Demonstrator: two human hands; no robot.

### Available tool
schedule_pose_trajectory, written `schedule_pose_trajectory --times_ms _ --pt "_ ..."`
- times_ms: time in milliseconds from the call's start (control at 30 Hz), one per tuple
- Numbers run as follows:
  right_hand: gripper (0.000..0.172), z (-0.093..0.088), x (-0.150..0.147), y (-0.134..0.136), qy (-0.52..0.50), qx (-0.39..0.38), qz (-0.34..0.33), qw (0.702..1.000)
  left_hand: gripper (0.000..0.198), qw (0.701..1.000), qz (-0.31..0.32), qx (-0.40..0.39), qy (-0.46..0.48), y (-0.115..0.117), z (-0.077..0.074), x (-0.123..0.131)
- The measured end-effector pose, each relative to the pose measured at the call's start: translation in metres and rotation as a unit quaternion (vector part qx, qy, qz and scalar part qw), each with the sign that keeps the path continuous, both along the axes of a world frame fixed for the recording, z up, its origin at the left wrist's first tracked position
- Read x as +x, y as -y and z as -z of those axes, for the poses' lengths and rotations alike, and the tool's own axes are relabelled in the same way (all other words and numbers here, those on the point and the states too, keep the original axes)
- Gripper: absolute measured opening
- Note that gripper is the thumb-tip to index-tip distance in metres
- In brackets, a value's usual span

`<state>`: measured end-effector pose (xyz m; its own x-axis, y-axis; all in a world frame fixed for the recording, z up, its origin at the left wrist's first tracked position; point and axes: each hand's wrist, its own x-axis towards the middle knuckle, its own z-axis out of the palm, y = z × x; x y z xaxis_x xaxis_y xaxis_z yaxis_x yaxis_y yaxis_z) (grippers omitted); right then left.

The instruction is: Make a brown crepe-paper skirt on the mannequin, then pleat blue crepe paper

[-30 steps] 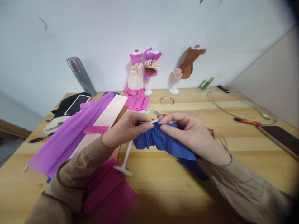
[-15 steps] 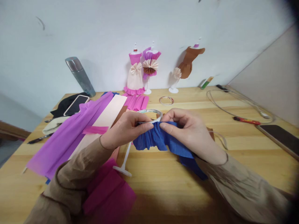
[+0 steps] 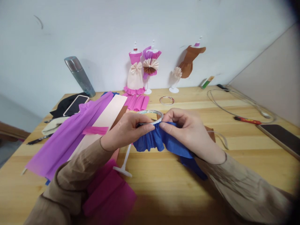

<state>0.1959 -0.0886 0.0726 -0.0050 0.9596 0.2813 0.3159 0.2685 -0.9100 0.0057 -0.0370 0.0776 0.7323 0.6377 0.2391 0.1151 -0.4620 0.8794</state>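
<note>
Between my hands hangs a blue crepe paper strip [image 3: 150, 140], gathered into ruffles along its upper edge. My left hand [image 3: 128, 129] pinches the gathered end between thumb and fingers. With thumb and forefinger, my right hand [image 3: 187, 128] grips the same edge a little to the right, and the strip's flat tail runs down under that wrist. A roll of tape [image 3: 159, 117] shows just behind the fingertips, close against the paper's top edge; part of it is hidden by my left hand. Below my left hand stands a white stand base [image 3: 122, 171], its upper part covered.
Purple crepe paper [image 3: 70, 140], cream paper [image 3: 110, 109] and magenta paper [image 3: 110, 193] lie on the left. Small dressed mannequins [image 3: 136, 72] stand along the wall. A flask [image 3: 79, 76] leans back left. A cable [image 3: 211, 100], a red pen-like tool [image 3: 247, 120] and a phone [image 3: 281, 134] lie right.
The ruffles between my hands have shifted slightly, bunching closer toward my left thumb. Both hands keep their pinch on the blue paper in nearly the same place.
</note>
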Motion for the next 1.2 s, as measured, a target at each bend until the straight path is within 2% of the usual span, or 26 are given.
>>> schedule_pose_trajectory --times_ms 133,267,367,500,567,667,767,900,1000,1100,1200 --pt "0.02 0.0 0.002 -0.001 -0.033 -0.045 -0.011 0.998 0.022 0.999 0.02 0.027 0.015 0.002 -0.001 0.0" --pt "0.033 0.005 0.006 -0.005 -0.08 -0.09 -0.042 0.992 0.023 0.994 0.048 0.096 0.026 0.001 -0.001 0.0" --pt "0.038 0.007 0.007 -0.008 -0.088 -0.096 -0.054 0.99 0.025 0.996 0.057 0.068 0.018 -0.004 0.001 -0.001" --pt "0.036 0.001 0.009 -0.008 -0.048 -0.069 -0.056 0.995 0.028 0.997 0.059 -0.042 0.006 -0.012 0.003 -0.004" --pt "0.031 -0.002 0.012 -0.008 -0.039 -0.073 -0.08 0.993 0.03 0.996 0.06 -0.061 0.015 -0.015 0.004 -0.005" --pt "0.026 -0.005 0.016 -0.007 -0.022 -0.103 -0.111 0.988 0.031 0.996 0.062 -0.058 0.012 -0.019 0.005 -0.005" --pt "0.038 -0.004 0.018 -0.006 0.048 -0.113 -0.113 0.986 0.033 0.997 0.07 -0.041 -0.003 -0.021 0.007 -0.005" --pt "0.045 -0.003 0.018 -0.003 0.1 -0.108 -0.119 0.982 0.031 0.996 0.083 0.009 0.0 -0.021 0.008 -0.005" --pt "0.033 -0.002 0.017 -0.001 0.115 -0.095 -0.133 0.98 0.032 0.994 0.103 0.041 -0.02 -0.021 0.007 -0.007" --pt "0.014 -0.001 0.014 -0.002 0.096 -0.084 -0.157 0.979 0.036 0.988 0.141 0.025 -0.048 -0.024 0.003 -0.01" --pt "0.008 0.001 0.012 -0.004 0.097 -0.08 -0.152 0.98 0.046 0.986 0.159 0.004 -0.054 -0.029 -0.001 -0.015"
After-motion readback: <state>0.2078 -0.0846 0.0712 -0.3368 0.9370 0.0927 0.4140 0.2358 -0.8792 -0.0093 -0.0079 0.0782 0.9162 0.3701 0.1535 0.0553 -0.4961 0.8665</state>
